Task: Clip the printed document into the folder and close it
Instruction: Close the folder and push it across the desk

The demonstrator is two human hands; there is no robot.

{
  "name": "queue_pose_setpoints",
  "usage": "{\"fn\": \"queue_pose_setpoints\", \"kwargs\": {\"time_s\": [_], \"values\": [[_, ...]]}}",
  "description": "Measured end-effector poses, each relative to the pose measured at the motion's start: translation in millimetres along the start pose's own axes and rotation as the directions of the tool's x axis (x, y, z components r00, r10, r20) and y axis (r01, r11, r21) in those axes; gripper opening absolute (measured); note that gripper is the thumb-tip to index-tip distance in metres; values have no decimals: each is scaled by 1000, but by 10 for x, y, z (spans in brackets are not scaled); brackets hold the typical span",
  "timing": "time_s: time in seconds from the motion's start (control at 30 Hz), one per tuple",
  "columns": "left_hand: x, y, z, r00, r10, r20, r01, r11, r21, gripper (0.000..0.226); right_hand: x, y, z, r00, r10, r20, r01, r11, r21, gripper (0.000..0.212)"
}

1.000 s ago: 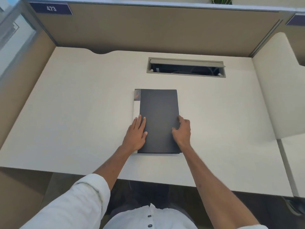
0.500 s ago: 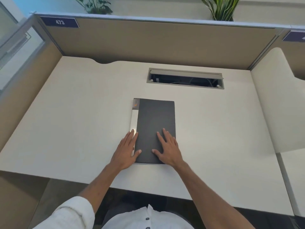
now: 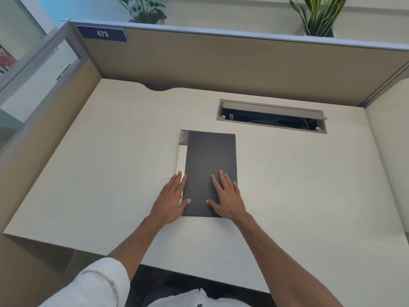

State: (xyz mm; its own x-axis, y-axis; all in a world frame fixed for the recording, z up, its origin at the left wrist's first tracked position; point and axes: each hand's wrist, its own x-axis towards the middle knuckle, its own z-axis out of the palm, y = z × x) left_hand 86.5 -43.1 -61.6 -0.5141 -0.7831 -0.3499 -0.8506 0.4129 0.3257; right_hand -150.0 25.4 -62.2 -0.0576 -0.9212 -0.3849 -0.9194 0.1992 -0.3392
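Note:
A dark grey folder (image 3: 210, 160) lies closed and flat on the white desk (image 3: 110, 173), its long side running away from me. Along its left edge runs a pale shiny spine strip (image 3: 181, 158) with a small printed patch at the far end. My left hand (image 3: 171, 200) rests flat across the folder's near left edge, fingers together, thumb on the cover. On the cover's near right part, my right hand (image 3: 226, 197) lies flat with fingers spread. Neither hand grips anything. No printed sheet is visible outside the folder.
A cable tray slot (image 3: 272, 117) with its lid lifted sits in the desk beyond the folder. Beige partition walls (image 3: 221, 67) close the back and left; one carries a blue label reading 473 (image 3: 103, 34). Plants (image 3: 318, 14) stand behind. A second desk surface (image 3: 389, 151) adjoins on the right.
My right hand moved from the folder's right edge onto the cover and flattened with fingers spread. My left hand stayed at the left edge. The view tilted up, showing more of the partition and plants.

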Motion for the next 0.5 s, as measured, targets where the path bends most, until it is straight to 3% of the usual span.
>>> {"fn": "queue_pose_setpoints", "kwargs": {"time_s": [0.5], "values": [[764, -1185, -584, 995, 29, -95, -34, 998, -49, 84, 1326, -859, -126, 1000, 6, -19, -6, 1000, 6, 95]]}}
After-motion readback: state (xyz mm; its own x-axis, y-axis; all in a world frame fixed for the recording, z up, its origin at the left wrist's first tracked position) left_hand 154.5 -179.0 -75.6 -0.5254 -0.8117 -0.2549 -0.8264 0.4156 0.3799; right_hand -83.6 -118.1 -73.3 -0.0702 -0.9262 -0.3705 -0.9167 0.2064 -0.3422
